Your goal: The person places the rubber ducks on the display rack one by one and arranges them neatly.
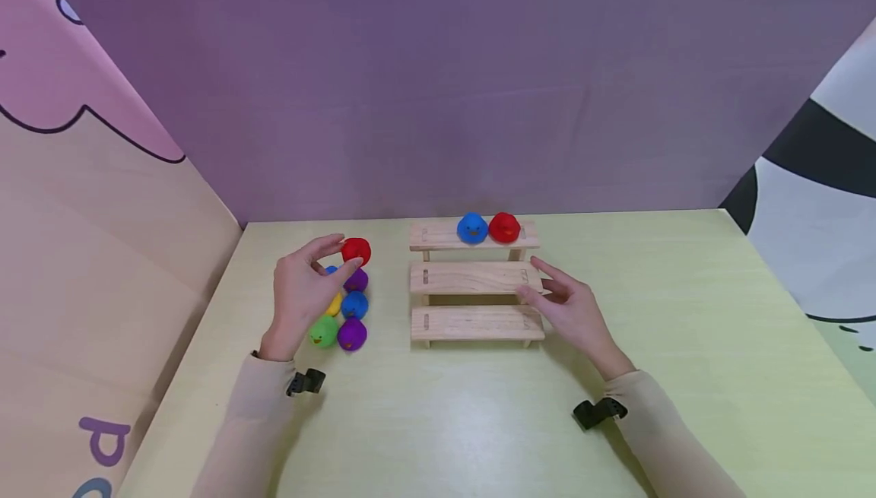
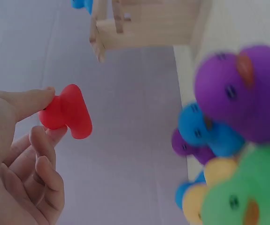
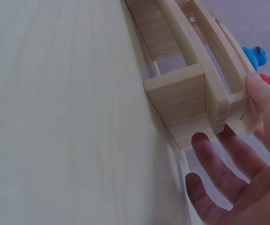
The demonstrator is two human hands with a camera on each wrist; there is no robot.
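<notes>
My left hand [image 1: 301, 293] pinches a red rubber duck [image 1: 357, 252] between thumb and fingertips, above the far end of a group of ducks. In the left wrist view the duck [image 2: 73, 112] is held at its head, its body free of the fingers. A three-step wooden stand [image 1: 465, 277] is at the table's middle. At its right end my right hand [image 1: 571, 312] grips the middle step, thumb on top and index finger at the back corner. A blue duck [image 1: 472, 229] and another red duck [image 1: 504, 229] sit side by side on the top step.
Left of the stand, a green duck [image 1: 324, 332], purple ducks [image 1: 352, 335], blue ducks [image 1: 354, 306] and a yellow one [image 1: 334, 304] are grouped close together on the pale table [image 1: 438, 422]. A purple cloth wall [image 1: 438, 87] rises behind the table's far edge.
</notes>
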